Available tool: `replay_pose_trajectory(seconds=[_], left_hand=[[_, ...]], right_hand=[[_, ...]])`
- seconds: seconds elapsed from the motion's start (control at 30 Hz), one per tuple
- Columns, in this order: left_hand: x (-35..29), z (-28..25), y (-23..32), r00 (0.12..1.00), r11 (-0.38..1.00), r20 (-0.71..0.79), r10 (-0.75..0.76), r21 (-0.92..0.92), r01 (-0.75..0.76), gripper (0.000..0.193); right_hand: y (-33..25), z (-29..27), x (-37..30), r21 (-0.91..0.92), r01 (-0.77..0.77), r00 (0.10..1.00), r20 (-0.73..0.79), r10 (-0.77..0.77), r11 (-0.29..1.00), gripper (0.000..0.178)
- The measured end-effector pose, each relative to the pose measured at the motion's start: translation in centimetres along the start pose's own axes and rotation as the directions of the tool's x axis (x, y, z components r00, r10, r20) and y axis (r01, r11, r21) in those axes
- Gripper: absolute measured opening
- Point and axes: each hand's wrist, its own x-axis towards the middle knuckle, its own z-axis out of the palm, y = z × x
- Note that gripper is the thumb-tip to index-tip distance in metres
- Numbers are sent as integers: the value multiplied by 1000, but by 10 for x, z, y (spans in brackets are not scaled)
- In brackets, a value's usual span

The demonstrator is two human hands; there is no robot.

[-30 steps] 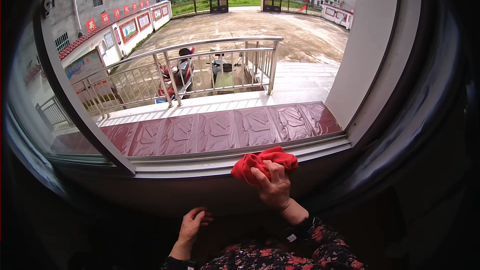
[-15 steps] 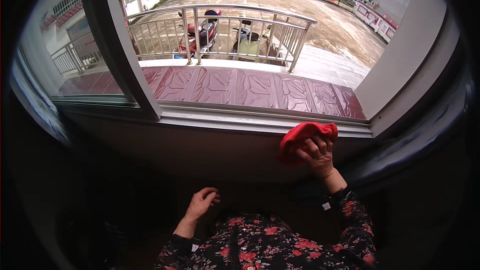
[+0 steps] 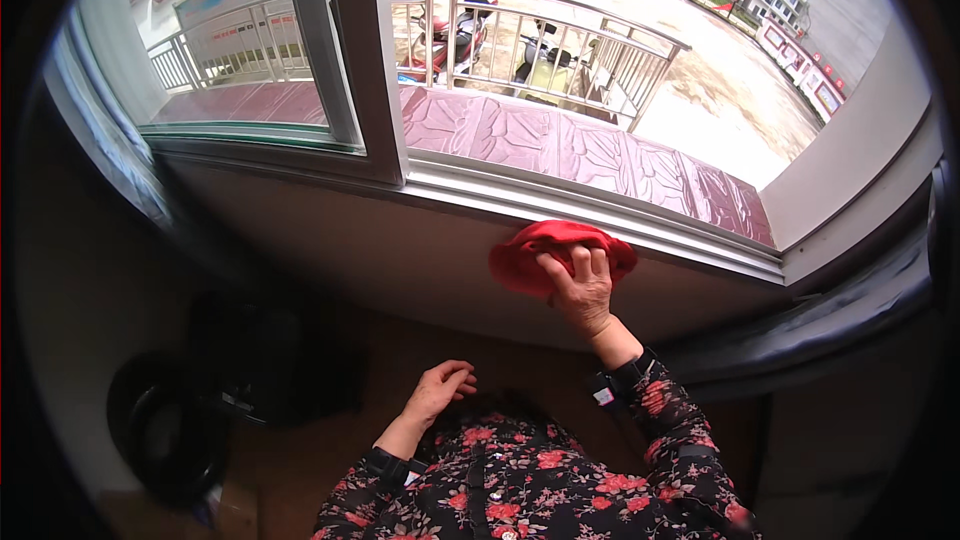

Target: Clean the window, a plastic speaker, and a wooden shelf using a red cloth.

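A red cloth (image 3: 520,258) is bunched under my right hand (image 3: 583,292), whose bent fingers press into it. It lies against the wall face just below the aluminium window track (image 3: 600,216), covering a short piece of the track's lower edge. My left hand (image 3: 441,390) hangs in front of my body, away from the sill. Its fingers are loosely bent with small gaps, and I see nothing in them.
The sliding window's dark frame (image 3: 368,70) stands at the left of the opening. Outside are a purplish tiled ledge (image 3: 590,148), a metal railing (image 3: 640,55) and parked scooters (image 3: 548,70). A black ring-shaped thing (image 3: 165,430) stands at the lower left.
My right hand has moved left along the track with the red cloth. The view has turned to the right and down; my left hand keeps nearly the same pose.
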Motion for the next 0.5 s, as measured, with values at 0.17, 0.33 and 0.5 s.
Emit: replay_pose_trajectory(seconds=[0.17,0.33,0.5], left_hand=[[-12,-13,24,999,935,35,33,-353,-19,50],[-2,-31,62,943,588,-152,296,-749,-306,75],[-12,-27,108,830,629,-466,307,-555,-545,50]], right_hand=[[-71,37,56,496,59,957,220,-190,866,46],[-136,35,43,782,-9,889,291,-353,623,61],[-75,-29,57,615,220,933,93,-346,757,56]])
